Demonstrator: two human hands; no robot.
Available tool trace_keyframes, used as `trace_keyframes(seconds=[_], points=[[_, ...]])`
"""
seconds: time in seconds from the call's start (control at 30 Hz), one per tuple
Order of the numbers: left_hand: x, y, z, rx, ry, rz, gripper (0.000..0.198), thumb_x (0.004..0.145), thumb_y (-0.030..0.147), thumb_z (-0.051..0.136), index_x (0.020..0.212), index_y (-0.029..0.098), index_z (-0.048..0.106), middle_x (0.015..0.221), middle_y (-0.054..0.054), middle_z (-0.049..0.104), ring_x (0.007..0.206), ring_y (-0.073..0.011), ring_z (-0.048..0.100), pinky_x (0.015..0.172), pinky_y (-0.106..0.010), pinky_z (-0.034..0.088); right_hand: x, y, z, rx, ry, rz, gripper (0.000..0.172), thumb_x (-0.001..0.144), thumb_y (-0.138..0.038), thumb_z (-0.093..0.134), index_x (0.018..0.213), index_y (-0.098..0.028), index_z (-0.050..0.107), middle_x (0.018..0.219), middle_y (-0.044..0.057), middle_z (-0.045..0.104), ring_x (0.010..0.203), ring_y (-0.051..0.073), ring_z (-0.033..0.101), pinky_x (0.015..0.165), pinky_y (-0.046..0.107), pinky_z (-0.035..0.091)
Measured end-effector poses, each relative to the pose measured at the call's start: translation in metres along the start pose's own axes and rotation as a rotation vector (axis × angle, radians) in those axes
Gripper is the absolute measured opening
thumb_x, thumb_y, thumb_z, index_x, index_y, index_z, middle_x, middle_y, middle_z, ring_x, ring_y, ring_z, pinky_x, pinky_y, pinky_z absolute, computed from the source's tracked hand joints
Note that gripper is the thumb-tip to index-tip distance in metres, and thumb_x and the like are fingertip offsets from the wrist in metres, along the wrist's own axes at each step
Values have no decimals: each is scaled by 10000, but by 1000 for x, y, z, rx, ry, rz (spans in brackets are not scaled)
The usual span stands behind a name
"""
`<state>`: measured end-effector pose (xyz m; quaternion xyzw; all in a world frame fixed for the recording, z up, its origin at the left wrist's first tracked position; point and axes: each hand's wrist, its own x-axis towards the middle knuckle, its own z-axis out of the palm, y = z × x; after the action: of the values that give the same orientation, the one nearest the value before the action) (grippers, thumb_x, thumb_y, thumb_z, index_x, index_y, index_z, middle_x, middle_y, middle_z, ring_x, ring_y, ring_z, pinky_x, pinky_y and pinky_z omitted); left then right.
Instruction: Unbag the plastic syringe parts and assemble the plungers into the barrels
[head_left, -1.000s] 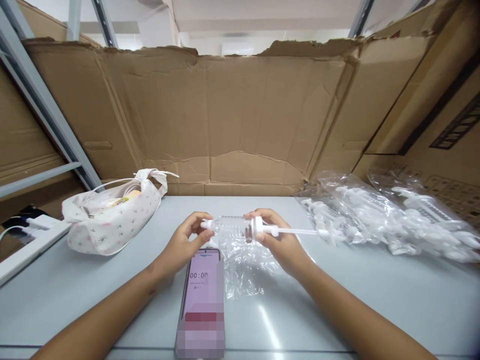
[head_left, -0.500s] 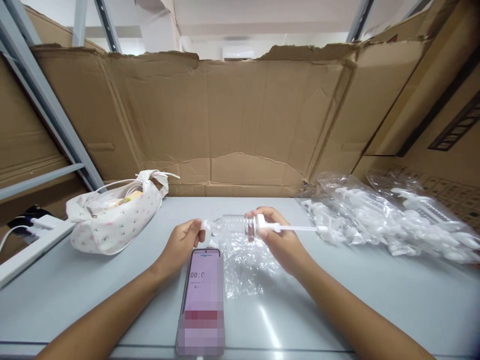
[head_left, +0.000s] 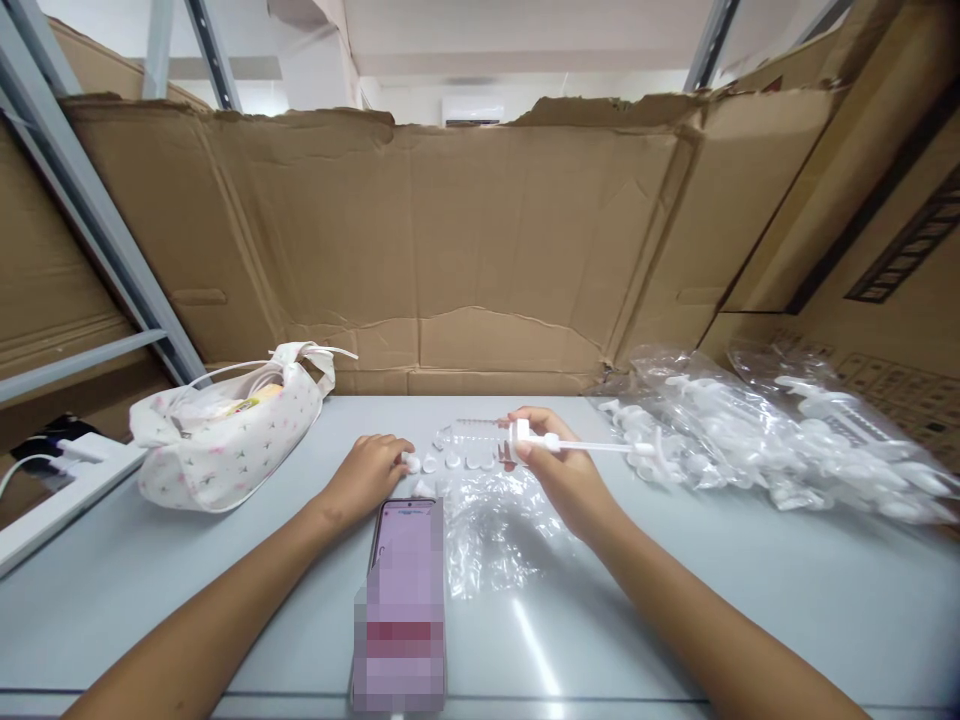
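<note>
My right hand [head_left: 556, 455] is closed round the white collar end of a clear, ringed plastic syringe [head_left: 478, 437]. Its long white plunger rod [head_left: 596, 446] points to the right, and the clear tip faces left. Down at the tabletop, my left hand [head_left: 369, 470] has its fingertips together on a small white piece [head_left: 412, 463], partly covered by the fingers. Beyond the fingertips, several small white round pieces [head_left: 452, 460] lie in a row, some behind or below the syringe barrel. Another white piece [head_left: 422, 489] sits just above the phone.
A phone [head_left: 401, 600] lies in front on the grey table [head_left: 622, 620], with a crumpled clear bag [head_left: 499, 540] beside it. Bagged white and clear parts [head_left: 750, 440] cover the right side. At left are a floral pouch [head_left: 225, 450] and a power strip [head_left: 71, 495]. Cardboard [head_left: 525, 230] stands behind.
My left hand has come away from the syringe's left end and down to the small white pieces on the table. The syringe stays in my right hand, nearly in place.
</note>
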<state>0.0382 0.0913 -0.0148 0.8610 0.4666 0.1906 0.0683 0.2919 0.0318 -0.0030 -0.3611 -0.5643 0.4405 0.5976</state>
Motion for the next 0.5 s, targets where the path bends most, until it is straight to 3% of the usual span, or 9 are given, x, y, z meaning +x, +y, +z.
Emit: trace_keyframes(seconds=[0.17,0.3,0.37,0.5], points=[[-4,11,-8,-182,17,-43,223,821,313,497,966,220,637,868,-37,644,818,-211,584,762,-334,435,0,0,0,-17,2,3,344,755,-383,671,1046,-241,555,1010,42,582,709,148,572,707,357,473],[-7,16,-12,-345,-136,14,359,880,439,426,741,188,640,800,-33,633,761,-184,575,705,-288,436,0,0,0,-15,4,9,338,762,-381,669,1046,-241,550,992,28,574,706,141,568,702,341,464],[-7,16,-11,-307,-180,55,452,909,468,378,692,185,656,776,-41,644,768,-187,581,762,-302,428,-1,0,0,-12,2,13,323,770,-374,667,1043,-246,552,980,18,569,707,137,569,706,336,460],[-4,14,-3,-128,-150,90,453,944,425,334,767,204,688,814,-40,680,851,-206,592,878,-359,383,-1,0,0,-23,1,21,319,777,-374,664,1049,-250,553,955,9,571,711,139,571,711,337,453]])
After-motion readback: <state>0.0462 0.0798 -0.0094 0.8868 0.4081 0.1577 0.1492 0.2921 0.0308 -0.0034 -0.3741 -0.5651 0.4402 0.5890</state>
